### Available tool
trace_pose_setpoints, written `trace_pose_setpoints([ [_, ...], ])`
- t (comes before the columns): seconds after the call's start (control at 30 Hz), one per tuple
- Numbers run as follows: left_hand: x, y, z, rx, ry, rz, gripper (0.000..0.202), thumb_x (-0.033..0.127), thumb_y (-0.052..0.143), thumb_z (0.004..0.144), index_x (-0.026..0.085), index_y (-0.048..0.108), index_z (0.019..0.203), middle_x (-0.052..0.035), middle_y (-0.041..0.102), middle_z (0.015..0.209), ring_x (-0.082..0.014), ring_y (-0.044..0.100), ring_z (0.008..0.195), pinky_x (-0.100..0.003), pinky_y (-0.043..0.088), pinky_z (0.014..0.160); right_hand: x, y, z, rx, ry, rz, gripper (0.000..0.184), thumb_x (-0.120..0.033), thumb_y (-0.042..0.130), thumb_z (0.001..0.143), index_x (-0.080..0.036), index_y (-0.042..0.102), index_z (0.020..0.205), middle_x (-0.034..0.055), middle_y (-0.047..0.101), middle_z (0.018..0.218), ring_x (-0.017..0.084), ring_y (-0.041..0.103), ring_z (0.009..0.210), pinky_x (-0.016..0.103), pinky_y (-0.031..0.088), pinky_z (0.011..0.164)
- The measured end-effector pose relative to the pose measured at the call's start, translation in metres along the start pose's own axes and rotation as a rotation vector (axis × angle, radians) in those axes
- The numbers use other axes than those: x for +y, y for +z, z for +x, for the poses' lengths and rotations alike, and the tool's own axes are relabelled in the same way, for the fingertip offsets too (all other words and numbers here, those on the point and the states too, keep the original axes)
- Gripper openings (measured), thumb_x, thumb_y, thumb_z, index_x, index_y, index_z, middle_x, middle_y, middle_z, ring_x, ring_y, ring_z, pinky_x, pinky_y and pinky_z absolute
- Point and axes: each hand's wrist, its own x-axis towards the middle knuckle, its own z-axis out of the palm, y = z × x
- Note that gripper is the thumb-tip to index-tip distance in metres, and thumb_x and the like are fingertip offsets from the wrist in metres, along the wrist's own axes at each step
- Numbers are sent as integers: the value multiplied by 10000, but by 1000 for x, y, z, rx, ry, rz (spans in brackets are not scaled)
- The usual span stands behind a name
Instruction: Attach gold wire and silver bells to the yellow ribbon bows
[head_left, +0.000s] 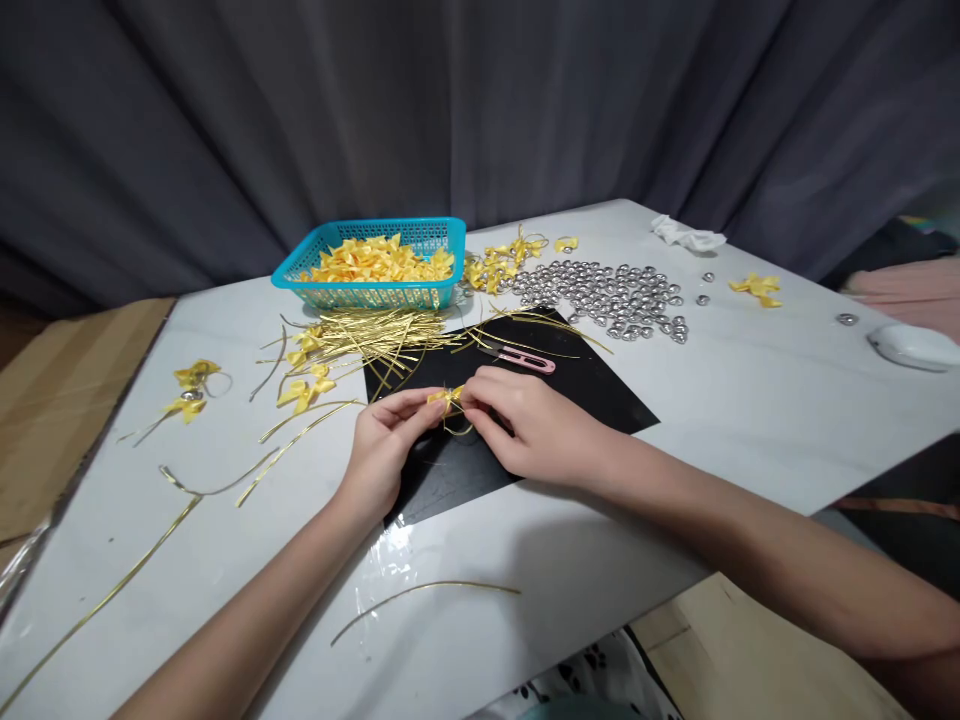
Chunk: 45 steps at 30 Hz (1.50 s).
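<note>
A small yellow ribbon bow [445,402] is pinched between my two hands over the black mat [600,400]. My left hand [386,440] grips its left side between thumb and fingertips. On the other side, the thumb and fingers of my right hand [517,415] close on the bow and a gold twist tie that loops below it. The fingers partly cover the bow. Just beyond my right hand lies a pair of pink thread snips [525,360]. A pile of gold twist ties [382,335] spreads behind my left hand.
A blue basket [367,297] full of yellow bows stands at the back. Several silver beads [622,295] are scattered to its right. Loose bows [304,390] and ties lie at the left. A white crumpled tissue [686,235] and a white computer mouse [915,345] sit at the right.
</note>
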Motion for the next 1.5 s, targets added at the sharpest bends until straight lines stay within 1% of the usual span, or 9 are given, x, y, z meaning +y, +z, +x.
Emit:
trace_pose_setpoints([
  [0.2,0,0,0,21,-6,-34,162,219,798,565,182,753,716,-20,725,708,-111,596,637,-223,467,648,1,-1,1,-72,-16,-159,148,-81,409,862,-115,554,859,59,530,844,120,468,686,231,324,601],
  [0.33,1,1,0,30,-12,-39,164,213,807,539,172,751,687,-30,729,710,-120,607,659,-225,476,662,0,-2,0,-173,-118,-193,174,-48,422,840,-116,563,915,60,555,912,108,465,656,230,307,571],
  [0.43,1,1,-1,37,-14,-36,156,204,808,529,167,750,669,-26,729,702,-116,610,666,-214,478,667,1,-2,-2,-181,-192,-198,162,-57,424,847,-122,561,901,54,563,922,101,459,640,230,303,565],
  [0.57,1,1,-1,54,-2,-31,123,200,795,549,179,749,661,-9,724,684,-93,590,639,-185,461,631,4,-1,-2,-42,-233,-139,138,-96,412,872,-111,549,872,55,542,839,105,448,636,229,308,559],
  [0.7,0,0,0,59,7,-27,108,193,788,554,190,750,656,4,717,656,-79,574,609,-171,448,602,2,5,0,204,-128,191,91,-138,444,876,-114,506,814,21,493,759,73,416,588,197,331,538],
  [0.8,0,0,0,60,15,-24,107,194,785,557,197,750,657,7,721,662,-79,581,618,-170,453,610,-1,10,2,170,-3,407,102,-166,430,891,-125,486,817,-4,466,731,50,364,516,179,309,476],
  [1.07,0,2,-2,7,23,53,106,180,786,560,187,749,658,-3,738,675,-94,620,640,-175,478,636,8,5,5,225,-154,179,69,-97,461,854,-116,504,804,6,469,733,76,404,622,208,336,598],
  [1.3,-2,3,-3,-53,35,148,97,186,785,585,188,757,677,-17,749,707,-100,627,649,-175,481,633,6,8,8,227,111,270,88,-107,494,818,-126,505,733,-21,456,650,65,386,559,198,315,551],
  [1.5,1,3,-5,-80,28,181,76,191,781,592,195,756,664,-12,742,673,-93,607,598,-172,472,585,2,4,11,92,413,513,110,-120,496,824,-132,493,716,-52,434,588,34,323,442,184,229,422],
])
